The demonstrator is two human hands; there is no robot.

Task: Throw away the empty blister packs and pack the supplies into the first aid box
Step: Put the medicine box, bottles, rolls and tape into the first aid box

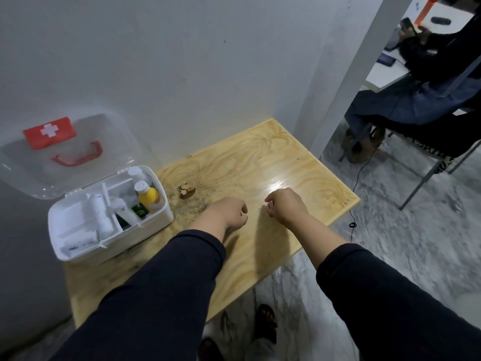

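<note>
The white first aid box [156,225] stands open at the table's left, its clear lid [39,175] with red handle and red cross label leaning back against the wall. Inside are a yellow bottle [149,197], a white bottle [136,173], a gauze roll [100,216], a white tube and flat white packets. My left hand [230,213] rests as a fist on the wooden table [299,173], just right of the box. My right hand [285,205] hovers beside it, fingers curled in; whether anything small is pinched in them is hidden. No blister packs are visible.
A dark knot mark [186,192] sits on the tabletop near the box. A white wall runs behind the table. At the right, a seated person [429,82] on a metal chair and a black cable [356,194] on the marbled floor. My feet show below the table edge.
</note>
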